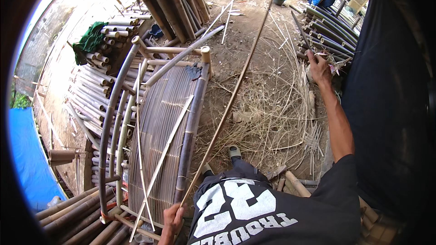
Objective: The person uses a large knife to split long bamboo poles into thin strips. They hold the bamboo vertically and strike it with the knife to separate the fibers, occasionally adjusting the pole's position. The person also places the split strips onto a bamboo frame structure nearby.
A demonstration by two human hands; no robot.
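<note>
Head view: you look down on a bamboo workyard, listed here from your left across to your right.
Far left: a blue tarp (27, 159) lies along the edge, with stacked bamboo poles (91, 95) and a green cloth (91, 40) on top of them.
Frame: a curved bamboo furniture frame (159, 127) with a slatted panel lies just left of your legs, a loose pale strip (163, 154) resting across it.
Left hand: your left hand (173, 220) is low by the frame's near end, fingers clamped on the bottom of a long thin bamboo stick (231, 97).
Stick: it runs up and away from that grip, across the ground toward the far top of the yard.
Right hand: your right hand (319, 67) is stretched out to the right, fingers closed on a dark slender tool or rod (299, 29) beside a pile of dark poles (331, 31); which of the two it is, you cannot tell.
Risk: with both arms spread wide, the long stick could whip or snag on the frame; your sandalled foot (234, 152) is close to sharp offcuts.
Ground: bare packed earth littered with dry shavings (277, 109).
Room: open-air, daylit, with a wall at far left.
</note>
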